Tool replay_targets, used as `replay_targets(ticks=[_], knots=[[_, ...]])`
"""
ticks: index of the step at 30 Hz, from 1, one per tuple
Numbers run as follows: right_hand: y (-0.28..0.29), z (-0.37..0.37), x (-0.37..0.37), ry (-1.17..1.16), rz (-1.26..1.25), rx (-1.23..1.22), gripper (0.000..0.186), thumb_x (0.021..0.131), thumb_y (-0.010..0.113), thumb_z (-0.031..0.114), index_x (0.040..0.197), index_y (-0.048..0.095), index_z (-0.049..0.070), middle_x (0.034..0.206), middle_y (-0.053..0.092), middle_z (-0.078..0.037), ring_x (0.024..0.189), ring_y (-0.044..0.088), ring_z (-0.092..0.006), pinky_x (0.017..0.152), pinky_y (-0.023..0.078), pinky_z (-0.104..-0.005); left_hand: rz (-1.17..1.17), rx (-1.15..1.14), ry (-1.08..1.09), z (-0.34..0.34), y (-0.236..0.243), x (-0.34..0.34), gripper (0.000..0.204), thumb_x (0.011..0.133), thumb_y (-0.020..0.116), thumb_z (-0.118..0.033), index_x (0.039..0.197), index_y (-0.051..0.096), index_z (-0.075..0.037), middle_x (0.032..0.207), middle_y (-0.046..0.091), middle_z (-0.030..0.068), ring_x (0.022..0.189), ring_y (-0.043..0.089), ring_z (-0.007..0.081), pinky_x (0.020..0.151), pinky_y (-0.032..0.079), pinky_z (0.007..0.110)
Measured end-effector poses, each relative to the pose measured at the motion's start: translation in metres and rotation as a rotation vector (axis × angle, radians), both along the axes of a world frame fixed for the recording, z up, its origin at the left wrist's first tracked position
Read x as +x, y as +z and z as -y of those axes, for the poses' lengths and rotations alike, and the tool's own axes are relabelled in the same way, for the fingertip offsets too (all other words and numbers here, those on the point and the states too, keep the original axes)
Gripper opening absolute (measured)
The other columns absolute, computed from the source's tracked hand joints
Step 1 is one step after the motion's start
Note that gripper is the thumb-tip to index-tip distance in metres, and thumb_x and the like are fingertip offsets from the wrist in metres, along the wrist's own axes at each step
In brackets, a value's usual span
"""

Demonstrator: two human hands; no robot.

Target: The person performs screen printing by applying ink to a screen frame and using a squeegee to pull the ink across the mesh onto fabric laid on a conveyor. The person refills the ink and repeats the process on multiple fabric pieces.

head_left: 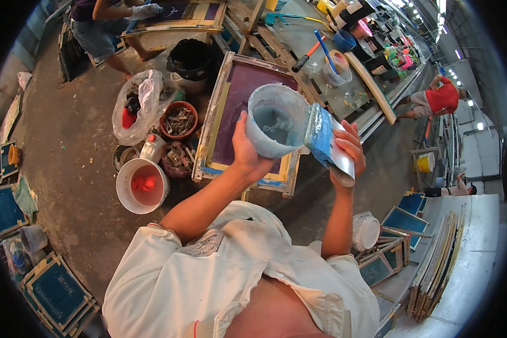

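Here, left hand [250, 150] grips a tub [273, 147] partly hiding a screen [238, 93] near a bucket [134, 201], right hand [350, 151] a scraper [324, 138]

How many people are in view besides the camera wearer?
3: a person in blue-grey shorts, upper left; a person in a red shirt, right; a partly hidden person in a pale top, below the second. Others may be hidden.

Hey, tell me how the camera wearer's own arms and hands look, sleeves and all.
Both hands, left and right, are bare, without gloves. The forearms are uncovered too. The off-white shirt has loose, short sleeves; the left cuff shows reddish edging. A fingertip on the left hand looks smudged bluish.
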State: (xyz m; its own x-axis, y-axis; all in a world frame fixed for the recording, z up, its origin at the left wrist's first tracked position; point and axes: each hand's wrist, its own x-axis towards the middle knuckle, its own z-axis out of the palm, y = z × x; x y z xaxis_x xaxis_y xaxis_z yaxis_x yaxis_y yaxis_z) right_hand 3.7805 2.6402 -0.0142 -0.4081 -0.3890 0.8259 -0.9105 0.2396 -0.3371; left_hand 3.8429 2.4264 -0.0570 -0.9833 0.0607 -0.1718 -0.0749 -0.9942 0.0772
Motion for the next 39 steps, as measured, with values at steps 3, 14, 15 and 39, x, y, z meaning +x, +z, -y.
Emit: replay_targets(ticks=[3, 14, 15, 39], knots=[[0.006, -0.009, -0.009, -0.012, -0.032, 0.082, 0.031, 0.081, 0.082, 0.022, 0.106, 0.065, 0.014, 0.115, 0.073, -0.007, 0.118, 0.066, -0.0323, 0.115, 0.037, -0.0528, -0.042, -0.040, -0.046, 0.010, 0.000, 0.003, 0.064, 0.103, 0.030, -0.060, 0.141, 0.052, -0.014, 0.139, 0.057, 0.0074, 0.130, 0.052, 0.0283, 0.113, 0.038, 0.051], [-0.040, -0.040, -0.043, -0.099, 0.573, -0.182, 0.026, 0.092, 0.075, 0.013, 0.115, 0.067, 0.007, 0.119, 0.069, -0.005, 0.110, 0.066, -0.0228, 0.106, 0.046, -0.0435, -0.059, -0.158, -0.008, 0.050, 0.014, 0.031, 0.065, 0.103, 0.030, -0.058, 0.143, 0.052, -0.013, 0.142, 0.056, 0.0095, 0.131, 0.052, 0.0301, 0.113, 0.039, 0.051], [-0.046, -0.023, -0.039, 0.173, 0.670, -0.453, 0.024, 0.095, 0.070, 0.007, 0.119, 0.065, 0.005, 0.122, 0.066, -0.004, 0.114, 0.062, -0.0191, 0.106, 0.046, -0.0418, -0.015, -0.174, 0.005, 0.050, 0.012, 0.029, 0.065, 0.103, 0.028, -0.059, 0.145, 0.049, -0.014, 0.144, 0.054, 0.0092, 0.134, 0.050, 0.0303, 0.114, 0.038, 0.052], [-0.014, 0.021, -0.067, 0.057, -0.098, 0.183, 0.033, 0.082, 0.081, 0.017, 0.109, 0.065, 0.009, 0.114, 0.072, -0.011, 0.112, 0.068, -0.0300, 0.109, 0.044, -0.0498, -0.125, 0.070, -0.064, 0.076, -0.016, 0.046, 0.061, 0.102, 0.043, -0.053, 0.147, 0.045, -0.011, 0.145, 0.053, 0.0133, 0.134, 0.051, 0.0342, 0.114, 0.041, 0.054]])
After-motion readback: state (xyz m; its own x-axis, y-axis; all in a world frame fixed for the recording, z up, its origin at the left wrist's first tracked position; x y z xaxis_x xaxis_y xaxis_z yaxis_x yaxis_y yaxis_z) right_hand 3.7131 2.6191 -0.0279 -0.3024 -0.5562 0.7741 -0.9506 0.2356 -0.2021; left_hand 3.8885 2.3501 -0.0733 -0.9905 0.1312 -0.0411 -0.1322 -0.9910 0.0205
